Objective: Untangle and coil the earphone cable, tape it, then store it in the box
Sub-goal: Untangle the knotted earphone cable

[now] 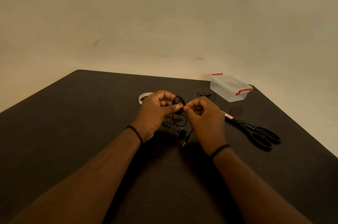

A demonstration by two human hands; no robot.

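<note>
A black earphone cable (178, 104) is bunched in loops between my hands, above the dark table (73, 123). My left hand (155, 112) holds the loops with thumb and curled fingers. My right hand (204, 117) pinches the cable at the bundle's right side. Loose strands hang down, ending in an earbud (182, 133) and the jack plug (183, 144) near the table. A roll of clear tape (143, 96) lies behind my left hand, partly hidden. The clear plastic box (229, 87) with red clips stands shut at the back right.
A second black cable (206, 95) lies tangled on the table behind my right hand. Black scissors (256, 133) lie to the right, blades pointing toward my hands. The table's far edge meets a plain wall.
</note>
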